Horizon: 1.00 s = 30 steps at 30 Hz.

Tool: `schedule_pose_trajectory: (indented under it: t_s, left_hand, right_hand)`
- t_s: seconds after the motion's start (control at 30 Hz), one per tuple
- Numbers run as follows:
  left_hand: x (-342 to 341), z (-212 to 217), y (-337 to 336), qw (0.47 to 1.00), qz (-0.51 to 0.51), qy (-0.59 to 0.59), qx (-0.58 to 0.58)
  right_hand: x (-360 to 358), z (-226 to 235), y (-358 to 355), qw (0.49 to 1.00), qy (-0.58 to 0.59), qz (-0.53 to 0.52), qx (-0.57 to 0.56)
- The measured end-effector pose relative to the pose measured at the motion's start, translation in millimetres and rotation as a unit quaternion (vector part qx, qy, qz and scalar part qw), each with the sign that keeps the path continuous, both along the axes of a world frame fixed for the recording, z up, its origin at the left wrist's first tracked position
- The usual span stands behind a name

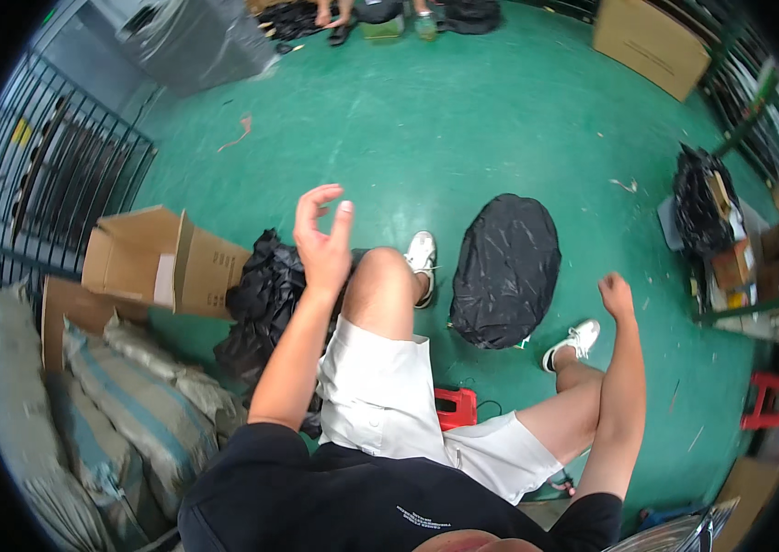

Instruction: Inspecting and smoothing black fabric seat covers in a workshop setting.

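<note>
My left hand is raised above my left knee, its fingers apart and curved, with nothing in it. Below it, to the left of my leg, lies a crumpled heap of black fabric. My right hand is curled into a loose fist over the floor beyond my right shoe, and nothing sticks out of it. Between my feet stands an oval, black fabric-covered bundle, wrinkled on top. What is under its cover is hidden, apart from a small pale bit at its near edge. Neither hand touches the bundle.
An open cardboard box and stuffed woven sacks stand at my left. A red plastic stool shows between my legs. Shelving with a black plastic bag lines the right. Another person's hands show at the far edge.
</note>
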<state>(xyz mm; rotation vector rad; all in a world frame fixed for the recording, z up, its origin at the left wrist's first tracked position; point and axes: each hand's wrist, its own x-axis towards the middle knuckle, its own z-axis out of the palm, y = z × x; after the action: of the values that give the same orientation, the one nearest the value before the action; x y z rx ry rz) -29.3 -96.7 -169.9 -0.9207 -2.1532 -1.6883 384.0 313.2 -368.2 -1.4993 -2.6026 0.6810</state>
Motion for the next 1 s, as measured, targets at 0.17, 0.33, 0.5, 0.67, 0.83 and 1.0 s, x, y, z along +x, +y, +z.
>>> schedule_pose_trajectory:
  t_s: [0.17,0.33,0.5,0.67,0.83,1.0]
  left_hand:
    - [-94,-187,-143,0.96,0.167,-0.191,-0.115]
    - [-50,-319,-222,0.808,0.215,-0.359,-0.415]
    - [-1,-366,-230,0.699,0.132,-0.443,-0.546]
    - [10,-330,-164,0.735,0.144,-0.385,-0.54]
    - [-33,-326,-150,0.709,0.075,-0.355,-0.605]
    - [-57,-354,-165,0.725,0.106,-0.385,-0.562]
  right_hand:
    - [13,-28,-8,0.942,-0.11,-0.026,-0.317]
    - [1,-31,2,0.959,0.075,0.007,-0.274]
    - [-46,11,-12,0.96,0.073,0.033,-0.267]
    - [-34,7,-10,0.962,0.083,0.011,-0.26]
    - [-29,3,-4,0.965,0.048,0.01,-0.258]
    - [-23,-1,-2,0.962,0.054,0.005,-0.268]
